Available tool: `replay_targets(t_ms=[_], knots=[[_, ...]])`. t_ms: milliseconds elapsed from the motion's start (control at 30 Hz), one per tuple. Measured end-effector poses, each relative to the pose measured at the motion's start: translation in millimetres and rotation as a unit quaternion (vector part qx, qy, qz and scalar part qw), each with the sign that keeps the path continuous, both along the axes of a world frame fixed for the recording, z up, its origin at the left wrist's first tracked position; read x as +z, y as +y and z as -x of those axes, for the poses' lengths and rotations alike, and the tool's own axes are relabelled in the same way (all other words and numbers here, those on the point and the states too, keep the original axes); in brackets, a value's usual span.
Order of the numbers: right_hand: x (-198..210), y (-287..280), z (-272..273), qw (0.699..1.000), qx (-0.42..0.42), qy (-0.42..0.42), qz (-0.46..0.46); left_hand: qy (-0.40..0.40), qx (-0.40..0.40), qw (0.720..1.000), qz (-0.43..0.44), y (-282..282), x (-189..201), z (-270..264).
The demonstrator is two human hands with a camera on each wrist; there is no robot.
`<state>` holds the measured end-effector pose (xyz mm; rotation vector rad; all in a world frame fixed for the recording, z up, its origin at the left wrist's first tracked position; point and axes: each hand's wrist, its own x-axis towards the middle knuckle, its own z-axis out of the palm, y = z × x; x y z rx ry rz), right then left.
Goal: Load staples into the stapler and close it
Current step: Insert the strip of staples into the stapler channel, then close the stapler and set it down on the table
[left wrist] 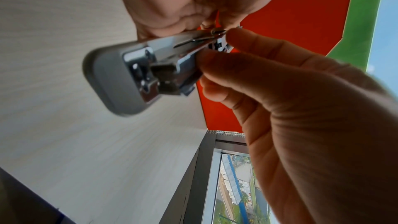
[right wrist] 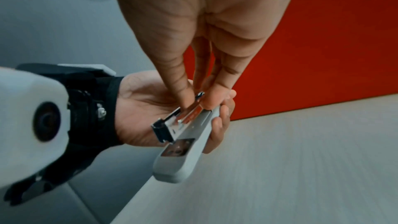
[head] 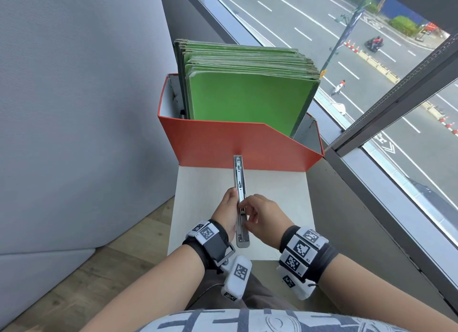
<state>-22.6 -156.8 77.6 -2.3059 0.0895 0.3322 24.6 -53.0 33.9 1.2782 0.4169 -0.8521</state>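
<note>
I hold a grey stapler (head: 240,195) swung fully open above a small white table (head: 280,190); its lid points away from me toward the red box. My left hand (head: 229,207) grips it around the middle, fingers curled under the body (right wrist: 217,125). The thumb and fingertips of my right hand (head: 247,215) pinch down on the metal magazine (right wrist: 183,122) from above. Seen from the left wrist, the stapler's hinge end (left wrist: 120,81) juts toward the camera, with my right hand's fingertips (left wrist: 210,23) on a small metal part. No strip of staples shows clearly.
A red cardboard box (head: 238,143) packed with green folders (head: 247,96) stands at the table's far edge. A grey padded partition (head: 79,96) rises on the left. A dark window frame (head: 371,123) and glass over a street run along the right.
</note>
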Motion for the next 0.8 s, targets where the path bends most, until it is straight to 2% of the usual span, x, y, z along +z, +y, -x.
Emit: replay_targets(t_ms=[100, 233, 300, 400, 467, 633, 800], knots=[[-4, -2, 0, 0.994, -0.077, 0.064, -0.043, 0.006, 0.009, 1.000, 0.008, 1, -1, 0], [-7, -3, 3, 0.987, -0.069, 0.134, -0.056, 0.009, 0.013, 1.000, 0.010, 2, -2, 2], [-5, -9, -1, 0.976, -0.090, 0.164, -0.106, 0.006, 0.006, 1.000, 0.009, 3, -2, 2], [-5, -26, -18, 0.950, -0.196, 0.147, -0.193, -0.004, -0.025, 1.000, 0.004, 5, -2, 5], [-10, -37, -32, 0.943, -0.242, 0.122, -0.194, -0.007, -0.046, 0.999, 0.017, 5, -1, 11], [-15, -45, -59, 0.932, -0.256, 0.128, -0.222, 0.010, -0.093, 0.995, 0.046, 0, 4, 26], [-15, -50, -70, 0.945, -0.242, 0.117, -0.185, 0.067, -0.082, 0.992, 0.064, 8, -1, 30]])
